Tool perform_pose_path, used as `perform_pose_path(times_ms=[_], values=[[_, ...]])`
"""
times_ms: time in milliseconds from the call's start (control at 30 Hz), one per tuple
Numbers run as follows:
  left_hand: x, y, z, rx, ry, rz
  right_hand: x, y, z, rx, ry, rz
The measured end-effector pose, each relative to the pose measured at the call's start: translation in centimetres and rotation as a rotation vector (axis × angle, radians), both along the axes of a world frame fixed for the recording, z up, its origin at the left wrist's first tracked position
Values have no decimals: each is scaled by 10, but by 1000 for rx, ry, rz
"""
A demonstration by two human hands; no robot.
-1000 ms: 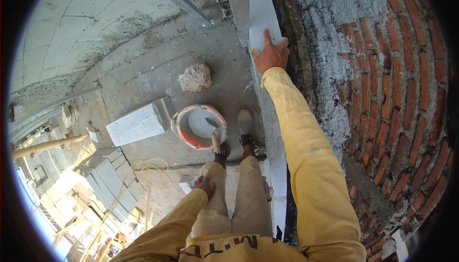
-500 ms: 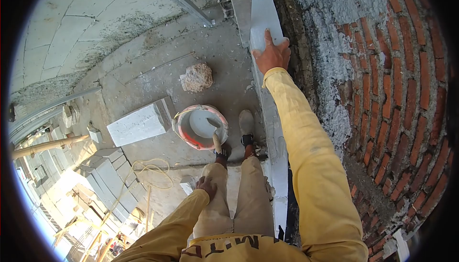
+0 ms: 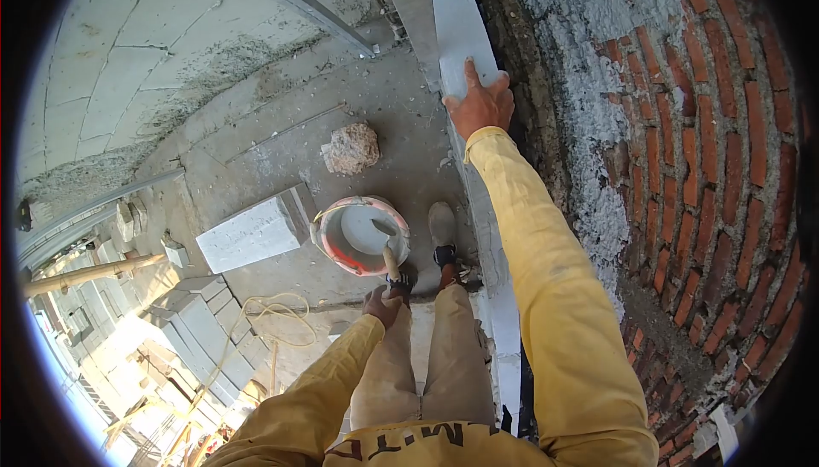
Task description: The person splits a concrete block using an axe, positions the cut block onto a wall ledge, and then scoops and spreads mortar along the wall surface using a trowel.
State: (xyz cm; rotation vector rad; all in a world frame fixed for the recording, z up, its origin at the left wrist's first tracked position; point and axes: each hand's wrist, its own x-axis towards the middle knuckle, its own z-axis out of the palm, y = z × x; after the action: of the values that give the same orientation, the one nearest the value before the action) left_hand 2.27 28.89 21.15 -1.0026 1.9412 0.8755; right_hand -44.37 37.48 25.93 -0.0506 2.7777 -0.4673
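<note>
My right hand (image 3: 482,104) is over the near end of a long white block (image 3: 461,19) on top of a low narrow wall. Its index finger stretches along the block's top, with the thumb at one edge and the other fingers at the opposite edge. In front of my lower leg hangs my left hand (image 3: 384,303), its fingers partly apart and pointing down, with nothing visible in it. Just beyond it is the wooden handle (image 3: 392,262) of a tool whose blade rests in a red-and-white bucket (image 3: 336,254) of grey mix.
A large white block (image 3: 249,232) lies left of the bucket, and a rough stone chunk (image 3: 351,149) sits beyond it. A brick wall (image 3: 708,151) rises at right. Stacked blocks (image 3: 200,330) and a yellow hose (image 3: 281,313) are at lower left.
My left hand has left my knee and moved forward and down toward the tool handle. My right hand stays on the white block. The view has shifted slightly.
</note>
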Motion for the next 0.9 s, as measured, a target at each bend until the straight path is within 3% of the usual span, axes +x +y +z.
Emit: perform_pose_path(times_ms=[100, 167, 200, 300, 400, 500, 667, 900], values=[[-106, -12, -37, 57, 338, 185, 1, 1, 0, -3, 7, 0], [-204, -22, -27, 103, 439, 254, 1, 1, -1, -3, 15, -2], [-238, -26, -54, 112, 559, 323, 1, 1, -1, 1, 23, -4], [-361, -33, 1, 437, 387, 491, 2, 2, -5, -4, 48, -7], [-431, -28, 31, 436, 352, 518, 1, 2, -2, -7, 42, -4], [-461, -24, 38, 422, 251, 478, 1, 3, -3, -5, 59, -6], [-465, -23, 3, 367, 318, 398, -1, 3, -6, 8, 71, -11], [-463, -19, 8, 328, 350, 437, -1, 3, -6, 11, 82, -10]])
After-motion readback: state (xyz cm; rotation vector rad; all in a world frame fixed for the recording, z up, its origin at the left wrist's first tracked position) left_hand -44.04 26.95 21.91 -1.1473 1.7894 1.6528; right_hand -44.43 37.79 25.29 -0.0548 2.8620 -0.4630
